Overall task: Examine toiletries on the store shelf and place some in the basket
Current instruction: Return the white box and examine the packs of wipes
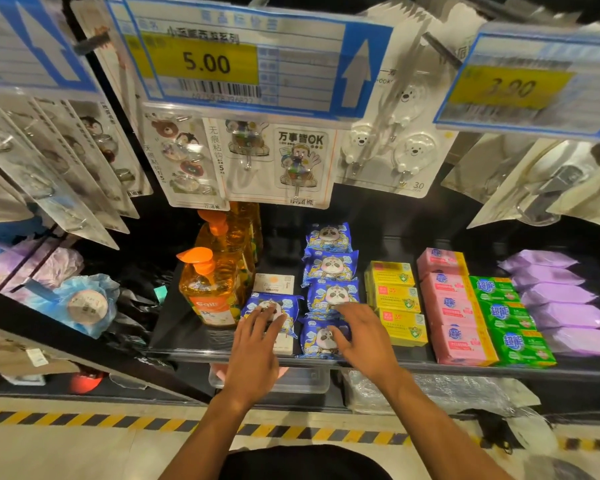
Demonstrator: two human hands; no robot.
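**Fingers [269,318] spread on panda packets at the shelf front**

Fingers of both hands lie apart and nearly straight, and neither hand closes round anything. The left hand [255,344] reaches in from below with its fingertips laid flat on a lone blue panda packet [284,311]. That packet sits tilted at the front of the black shelf [187,337], partly on top of a pale flat box [284,344]. A second pale box [274,283] lies just behind it.

The right hand [362,337] is just beside the left, its fingers fanned wide and slightly bent. It covers the front of a column of blue panda packets [329,266] that runs from the shelf edge toward the back. Its thumb crosses the nearest packet [317,341], and its fingertips reach the next one behind. Whether the palm presses down cannot be told.

Left of the packets stand orange pump bottles [207,289], one behind another. To the right come rows of yellow boxes [395,296], pink boxes [451,306], green boxes [510,317] and purple packs [561,299], all side by side on the same shelf.

Above hang carded adhesive hooks [302,164] with cartoon prints. In front of them are a price tag reading 5.00 [205,60] and a blurred tag [510,88] on the right. A yellow-and-black floor stripe [49,418] runs along the foot of the unit.
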